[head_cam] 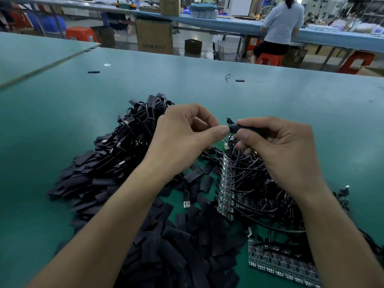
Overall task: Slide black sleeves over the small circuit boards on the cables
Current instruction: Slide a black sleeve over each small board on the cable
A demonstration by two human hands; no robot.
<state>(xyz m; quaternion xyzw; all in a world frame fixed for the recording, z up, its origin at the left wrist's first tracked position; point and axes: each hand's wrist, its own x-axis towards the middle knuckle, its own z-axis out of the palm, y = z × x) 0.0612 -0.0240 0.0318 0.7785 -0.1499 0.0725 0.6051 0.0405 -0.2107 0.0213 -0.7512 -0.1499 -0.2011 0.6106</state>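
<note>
My right hand (pixel 276 146) pinches a black sleeve (pixel 247 128) held level above the table, a cable end poking out of its left tip. My left hand (pixel 182 138) meets it from the left, thumb and fingertip closed at the sleeve's mouth; what they pinch there is hidden. Below lies a row of small circuit boards (pixel 225 183) with black cables (pixel 259 183) attached. Loose black sleeves (pixel 176 246) are heaped near the front edge. A pile of sleeved cables (pixel 128 138) sits to the left.
A second strip of circuit boards (pixel 280 260) lies at the lower right. A USB plug (pixel 186 203) rests between the heaps. Two stray sleeves (pixel 240 80) (pixel 93 71) lie far out on the green table (pixel 311 104). A person sits at a bench behind.
</note>
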